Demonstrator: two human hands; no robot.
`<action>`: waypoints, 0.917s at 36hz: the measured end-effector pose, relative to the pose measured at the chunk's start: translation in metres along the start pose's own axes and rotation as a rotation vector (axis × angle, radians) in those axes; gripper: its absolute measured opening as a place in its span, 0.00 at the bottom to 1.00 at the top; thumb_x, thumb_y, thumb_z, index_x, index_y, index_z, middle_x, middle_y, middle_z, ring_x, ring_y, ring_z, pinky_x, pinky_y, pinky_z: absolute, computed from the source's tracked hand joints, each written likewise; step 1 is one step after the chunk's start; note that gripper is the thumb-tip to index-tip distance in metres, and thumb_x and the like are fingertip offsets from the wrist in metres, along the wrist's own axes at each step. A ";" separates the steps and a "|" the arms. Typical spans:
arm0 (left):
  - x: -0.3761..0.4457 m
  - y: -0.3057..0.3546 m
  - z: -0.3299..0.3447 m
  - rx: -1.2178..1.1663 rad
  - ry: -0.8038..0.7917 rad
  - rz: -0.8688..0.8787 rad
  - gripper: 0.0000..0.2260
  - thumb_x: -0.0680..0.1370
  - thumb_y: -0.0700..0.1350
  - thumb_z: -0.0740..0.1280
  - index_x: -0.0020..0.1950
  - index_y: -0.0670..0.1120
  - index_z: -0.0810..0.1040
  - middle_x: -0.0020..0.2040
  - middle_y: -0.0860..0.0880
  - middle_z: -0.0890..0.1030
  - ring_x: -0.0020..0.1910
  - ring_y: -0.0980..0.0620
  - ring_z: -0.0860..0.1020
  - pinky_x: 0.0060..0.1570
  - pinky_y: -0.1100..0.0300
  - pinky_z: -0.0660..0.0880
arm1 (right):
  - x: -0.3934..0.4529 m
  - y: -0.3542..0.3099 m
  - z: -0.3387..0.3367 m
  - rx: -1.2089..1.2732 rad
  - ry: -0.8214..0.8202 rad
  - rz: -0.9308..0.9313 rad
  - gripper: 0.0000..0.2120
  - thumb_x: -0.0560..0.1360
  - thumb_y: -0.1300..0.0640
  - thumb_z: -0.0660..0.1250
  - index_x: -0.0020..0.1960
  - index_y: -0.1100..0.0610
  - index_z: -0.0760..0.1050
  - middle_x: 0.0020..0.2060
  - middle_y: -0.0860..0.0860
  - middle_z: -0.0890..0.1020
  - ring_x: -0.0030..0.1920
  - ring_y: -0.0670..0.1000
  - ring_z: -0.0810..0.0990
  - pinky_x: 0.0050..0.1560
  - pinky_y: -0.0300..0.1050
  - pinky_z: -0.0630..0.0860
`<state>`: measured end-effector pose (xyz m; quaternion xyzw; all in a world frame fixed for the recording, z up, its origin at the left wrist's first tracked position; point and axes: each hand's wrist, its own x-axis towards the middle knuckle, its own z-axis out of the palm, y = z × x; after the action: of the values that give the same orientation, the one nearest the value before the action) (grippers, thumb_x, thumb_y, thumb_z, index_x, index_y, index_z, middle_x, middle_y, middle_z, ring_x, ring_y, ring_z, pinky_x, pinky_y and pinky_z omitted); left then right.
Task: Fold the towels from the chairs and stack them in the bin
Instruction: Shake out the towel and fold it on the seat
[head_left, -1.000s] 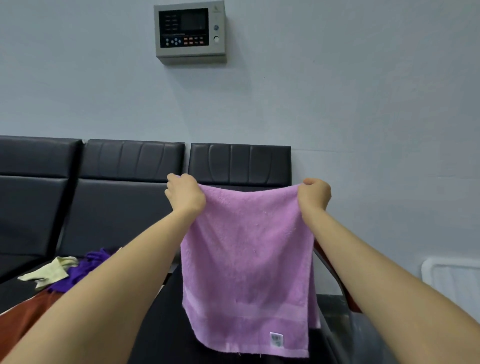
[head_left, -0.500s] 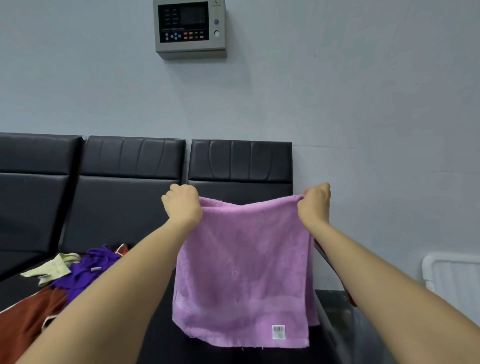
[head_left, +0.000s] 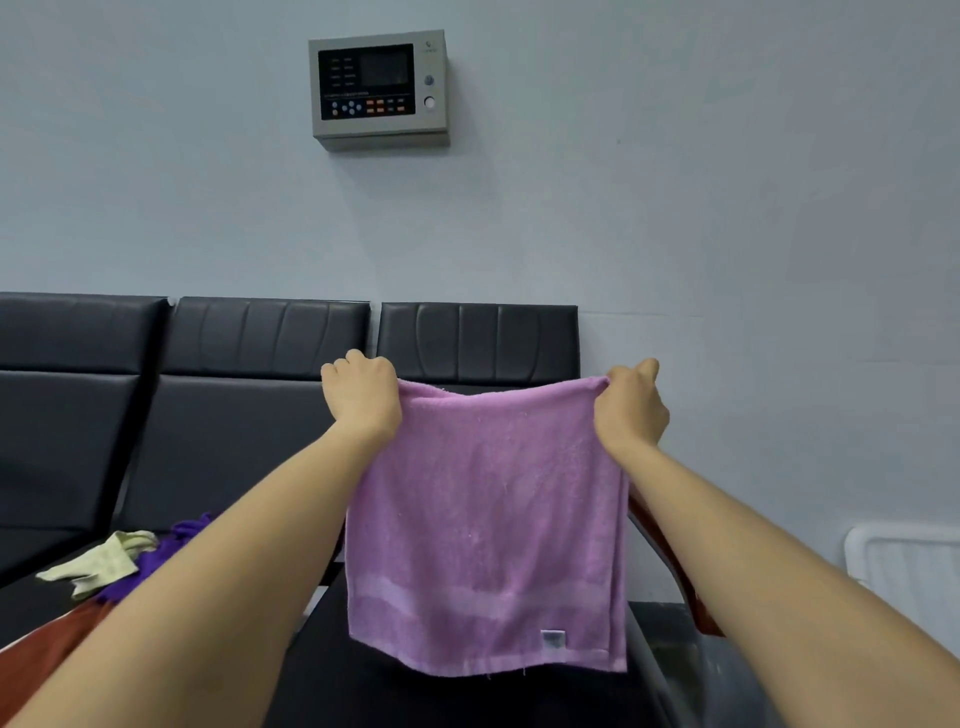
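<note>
Waiting room: joined black padded chairs (head_left: 270, 415), wall-mounted control panel (head_left: 379, 88).

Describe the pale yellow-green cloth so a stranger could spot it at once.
Start at the row of black chairs along the wall. On the left seat lies a heap of cloths; the pale yellow-green cloth lies at its far end, beside a deep purple cloth, the lightest piece there.

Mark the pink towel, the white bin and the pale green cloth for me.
pink towel (head_left: 483, 519): head view, middle of the hanging front face.
white bin (head_left: 906, 532): head view, top rim at the right edge.
pale green cloth (head_left: 106, 564): head view, middle of the crumpled piece on the left seat.
</note>
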<state>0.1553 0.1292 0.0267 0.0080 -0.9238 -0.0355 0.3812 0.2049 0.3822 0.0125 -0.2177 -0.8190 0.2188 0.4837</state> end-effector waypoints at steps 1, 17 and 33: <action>0.000 -0.001 -0.002 0.014 0.011 0.005 0.09 0.74 0.35 0.62 0.52 0.44 0.77 0.55 0.45 0.75 0.55 0.45 0.74 0.54 0.57 0.66 | 0.000 0.000 -0.002 -0.013 0.021 -0.008 0.11 0.79 0.66 0.53 0.49 0.63 0.74 0.45 0.50 0.65 0.34 0.55 0.71 0.37 0.46 0.64; -0.011 -0.003 0.005 -0.170 -0.080 -0.081 0.10 0.74 0.33 0.60 0.54 0.41 0.70 0.54 0.43 0.77 0.50 0.43 0.78 0.43 0.57 0.63 | -0.010 0.015 0.001 0.157 -0.090 0.116 0.13 0.75 0.68 0.56 0.56 0.63 0.74 0.55 0.60 0.78 0.53 0.62 0.76 0.46 0.48 0.70; -0.019 0.000 0.033 -0.152 -0.150 -0.078 0.11 0.74 0.31 0.59 0.54 0.38 0.74 0.55 0.41 0.76 0.51 0.41 0.78 0.42 0.55 0.68 | -0.013 0.033 0.016 -0.222 -0.068 -0.082 0.09 0.77 0.66 0.59 0.53 0.61 0.75 0.52 0.57 0.77 0.53 0.56 0.73 0.52 0.46 0.66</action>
<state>0.1454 0.1324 -0.0101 0.0123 -0.9433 -0.1209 0.3089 0.2011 0.3990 -0.0227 -0.2284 -0.8624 0.1142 0.4371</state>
